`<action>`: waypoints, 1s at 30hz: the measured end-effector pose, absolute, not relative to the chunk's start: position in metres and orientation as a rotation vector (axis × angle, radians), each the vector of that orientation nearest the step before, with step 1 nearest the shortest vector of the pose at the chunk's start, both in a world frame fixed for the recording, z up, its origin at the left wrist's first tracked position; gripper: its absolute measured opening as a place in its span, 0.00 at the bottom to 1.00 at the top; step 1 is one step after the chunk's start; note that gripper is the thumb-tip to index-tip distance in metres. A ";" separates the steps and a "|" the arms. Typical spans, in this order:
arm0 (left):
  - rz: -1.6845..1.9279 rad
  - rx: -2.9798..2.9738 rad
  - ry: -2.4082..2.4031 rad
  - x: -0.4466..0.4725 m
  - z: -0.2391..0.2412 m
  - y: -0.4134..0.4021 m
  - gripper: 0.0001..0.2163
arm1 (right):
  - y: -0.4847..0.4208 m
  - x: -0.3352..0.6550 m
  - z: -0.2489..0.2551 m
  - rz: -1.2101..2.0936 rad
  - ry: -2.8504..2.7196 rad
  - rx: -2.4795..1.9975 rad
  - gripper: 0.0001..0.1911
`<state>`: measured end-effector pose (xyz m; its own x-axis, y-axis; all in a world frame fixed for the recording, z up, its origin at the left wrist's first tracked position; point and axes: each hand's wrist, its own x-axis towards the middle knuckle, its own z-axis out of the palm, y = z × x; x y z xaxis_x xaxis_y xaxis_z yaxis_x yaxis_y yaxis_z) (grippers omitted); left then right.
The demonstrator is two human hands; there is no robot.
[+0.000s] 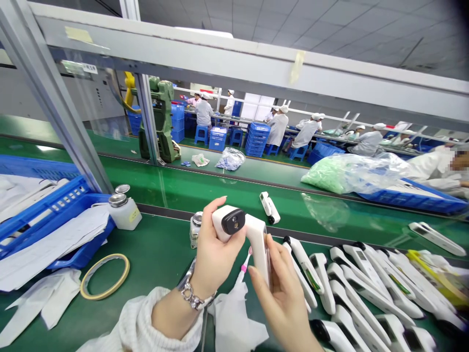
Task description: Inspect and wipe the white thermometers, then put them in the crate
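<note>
A white infrared thermometer [259,244] with a black sensor end is held up between both hands. My left hand [216,252] is closed round its head, the black end facing me. My right hand [282,288] grips the handle, with fingers behind it and the thumb in front. Beneath the hands lie a pink-and-white brush [245,268], partly covered, and a crumpled white cloth [234,318]. To the right are several similar white thermometers [351,278] in rows, a few showing green circuit boards. Just left of my left hand stands a small bottle [195,230] with a metal top.
At left are a blue crate [82,188] of white parts, paper sheets [58,244], a white bottle [125,212] and a tape roll [100,295]. Another thermometer [270,208] lies on the green belt [220,188]. A metal frame [234,54] crosses above. A person sits far right.
</note>
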<state>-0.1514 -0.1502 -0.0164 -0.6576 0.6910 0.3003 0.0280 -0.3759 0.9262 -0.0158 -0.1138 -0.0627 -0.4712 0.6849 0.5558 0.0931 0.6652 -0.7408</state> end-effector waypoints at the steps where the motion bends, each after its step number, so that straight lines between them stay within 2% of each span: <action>1: 2.068 0.973 1.429 -0.151 -0.016 -0.150 0.26 | -0.114 -0.016 -0.063 0.795 -1.961 -0.596 0.30; 3: 2.052 0.974 1.435 -0.152 -0.015 -0.150 0.28 | -0.114 -0.016 -0.062 0.765 -1.964 -0.583 0.30; 7: 2.031 0.954 1.439 -0.153 -0.012 -0.150 0.23 | -0.114 -0.017 -0.062 0.770 -1.978 -0.608 0.30; 11: 1.987 0.955 1.450 -0.155 -0.012 -0.151 0.25 | -0.113 -0.018 -0.063 0.777 -1.969 -0.608 0.30; 30: 2.000 0.947 1.382 -0.160 -0.013 -0.149 0.22 | -0.112 -0.019 -0.065 0.896 -1.953 -0.614 0.29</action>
